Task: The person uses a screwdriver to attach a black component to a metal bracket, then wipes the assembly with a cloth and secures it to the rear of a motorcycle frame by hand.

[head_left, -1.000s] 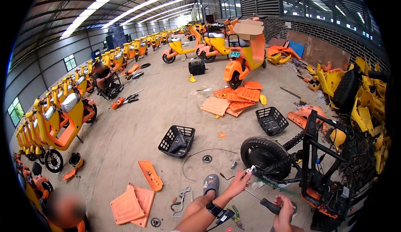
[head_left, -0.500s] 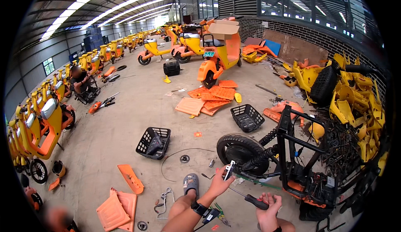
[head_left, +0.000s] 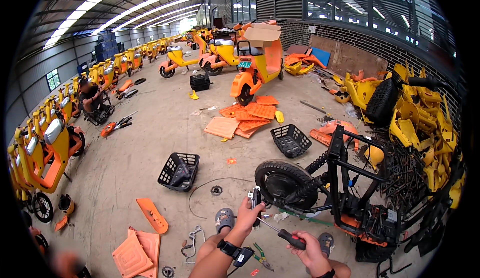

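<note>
Standing on the grey concrete floor (head_left: 150, 148), the stripped black scooter frame with its rubber rear tyre (head_left: 345, 188) fills the right foreground, a black plastic basket (head_left: 179, 171) well to its left. Just beside the tyre, the left hand (head_left: 248, 217) has its fingers (head_left: 256, 209) curled tight around a small black-and-silver part (head_left: 255, 198). The right hand (head_left: 307, 245) is closed on a red-and-black-handled screwdriver (head_left: 291, 238), whose thin shaft runs up to that part.
</note>
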`<state>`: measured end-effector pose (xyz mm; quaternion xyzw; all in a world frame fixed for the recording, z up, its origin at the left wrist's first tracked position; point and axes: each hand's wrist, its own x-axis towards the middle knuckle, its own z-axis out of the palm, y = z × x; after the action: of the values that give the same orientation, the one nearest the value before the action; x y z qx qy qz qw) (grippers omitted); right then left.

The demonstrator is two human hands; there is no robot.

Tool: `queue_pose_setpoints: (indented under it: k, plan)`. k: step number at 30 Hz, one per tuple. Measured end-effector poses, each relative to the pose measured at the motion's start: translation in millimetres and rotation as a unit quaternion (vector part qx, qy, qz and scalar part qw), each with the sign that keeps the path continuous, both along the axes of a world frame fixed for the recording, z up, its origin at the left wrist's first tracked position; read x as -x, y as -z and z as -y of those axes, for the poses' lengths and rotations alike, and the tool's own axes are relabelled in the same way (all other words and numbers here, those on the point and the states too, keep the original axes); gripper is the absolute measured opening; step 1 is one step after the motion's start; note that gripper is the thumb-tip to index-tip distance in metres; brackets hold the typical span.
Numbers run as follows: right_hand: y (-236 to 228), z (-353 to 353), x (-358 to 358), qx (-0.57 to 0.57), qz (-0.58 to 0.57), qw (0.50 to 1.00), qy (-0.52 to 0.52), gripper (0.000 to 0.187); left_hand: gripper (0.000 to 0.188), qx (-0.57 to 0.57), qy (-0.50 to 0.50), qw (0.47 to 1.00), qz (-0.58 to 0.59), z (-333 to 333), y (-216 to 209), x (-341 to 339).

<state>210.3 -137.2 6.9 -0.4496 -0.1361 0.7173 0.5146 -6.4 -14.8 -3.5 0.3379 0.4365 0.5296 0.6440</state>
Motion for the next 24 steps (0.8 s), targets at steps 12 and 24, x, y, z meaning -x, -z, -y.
queue_pose_setpoints:
  k: [12, 24]
  plan:
    - [-22, -1, -4, -0.255, 0.231, 0.934, 0.094, 0.011, 0.044, 0.016, 0.047, 0.954, 0.295, -8, -15, 21]
    - [-20, 4, -7, -0.272, 0.278, 0.917, 0.092, 0.008, 0.049, 0.025, 0.046, 0.963, 0.263, -6, -14, 3]
